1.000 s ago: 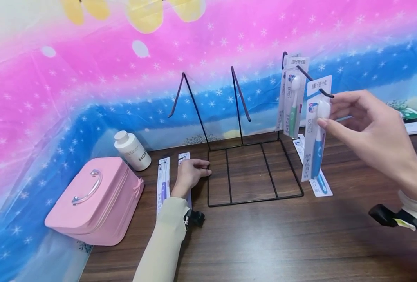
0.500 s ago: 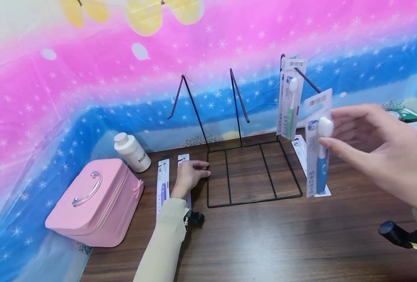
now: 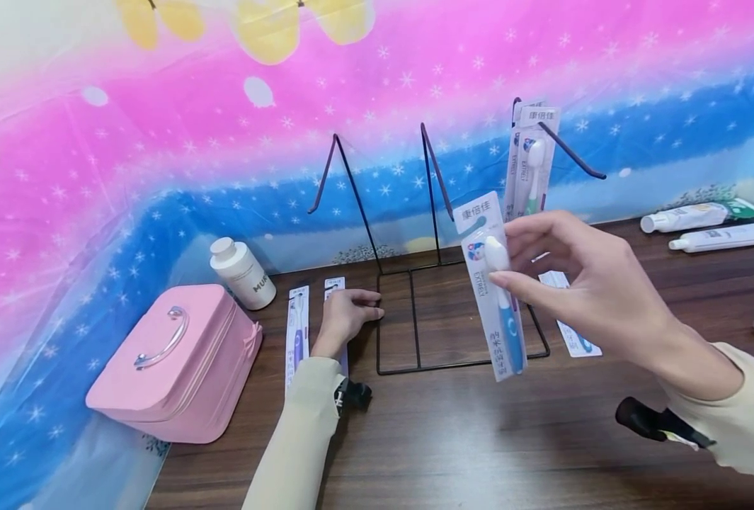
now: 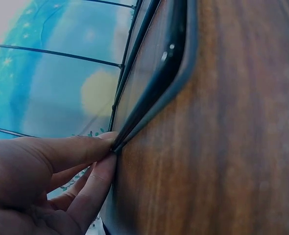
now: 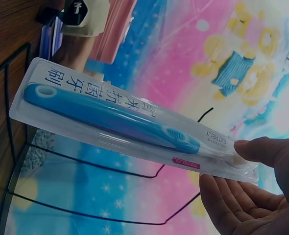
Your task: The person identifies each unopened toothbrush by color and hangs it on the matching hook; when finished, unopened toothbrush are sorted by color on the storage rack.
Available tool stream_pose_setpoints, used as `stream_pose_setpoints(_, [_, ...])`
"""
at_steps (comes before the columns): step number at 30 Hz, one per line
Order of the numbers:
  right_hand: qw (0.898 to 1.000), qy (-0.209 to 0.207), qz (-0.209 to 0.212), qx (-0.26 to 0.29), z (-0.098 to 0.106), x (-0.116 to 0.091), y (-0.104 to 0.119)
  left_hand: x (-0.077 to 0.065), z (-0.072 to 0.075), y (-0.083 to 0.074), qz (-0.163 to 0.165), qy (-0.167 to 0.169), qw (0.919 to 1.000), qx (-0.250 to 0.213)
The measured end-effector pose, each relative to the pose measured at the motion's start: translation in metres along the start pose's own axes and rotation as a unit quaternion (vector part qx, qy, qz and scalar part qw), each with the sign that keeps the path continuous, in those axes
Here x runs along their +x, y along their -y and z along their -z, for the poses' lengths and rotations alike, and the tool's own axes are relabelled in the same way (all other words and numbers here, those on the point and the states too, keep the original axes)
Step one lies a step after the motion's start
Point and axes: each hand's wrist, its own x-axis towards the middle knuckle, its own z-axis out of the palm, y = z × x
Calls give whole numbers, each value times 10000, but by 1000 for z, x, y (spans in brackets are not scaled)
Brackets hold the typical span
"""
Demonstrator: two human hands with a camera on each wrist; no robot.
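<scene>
My right hand [image 3: 596, 294] pinches a blue toothbrush in its blister pack [image 3: 504, 304] near the top, between thumb and fingers. The pack hangs slightly tilted in front of the black wire rack [image 3: 415, 319], its hang hole showing. Its blue handle [image 5: 110, 117] fills the middle of the right wrist view. My left hand [image 3: 345, 315] pinches the rack's left base wire, seen close up in the left wrist view, where the wire [image 4: 176, 54] runs out from the fingertips. A green packed toothbrush [image 3: 534, 159] hangs on the right hook, another pack behind it.
Purple packed toothbrushes [image 3: 298, 333] lie left of the rack, one partly under my left hand. Another pack [image 3: 580, 338] lies at its right. A pink case [image 3: 160, 354] and a white bottle [image 3: 243, 276] stand left. Toothpaste tubes [image 3: 730, 236] lie back right.
The blue toothbrush pack has come off the end of the right hook and moved down and left in my right hand, now overlapping the rack's base. My left hand has stayed put.
</scene>
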Motion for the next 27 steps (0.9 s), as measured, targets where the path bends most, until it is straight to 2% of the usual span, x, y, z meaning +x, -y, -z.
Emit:
stream_pose_setpoints(7, [9994,-14,302,144,-12,10,0,0,0,0,-4,-19,10000,21])
stream_pose_setpoints(13, [9995,28,294,68,-20,19,-2,0,0,1,4,-17,10000,26])
stream_pose_setpoints(22, [9997,59,-129,-208,-28,36,-17,1,0,1,-272,-17,9995,140])
stream_pose_setpoints(27, [9989,22,-424,-178,-34,51,-29,1,0,1,-207,3,9997,95])
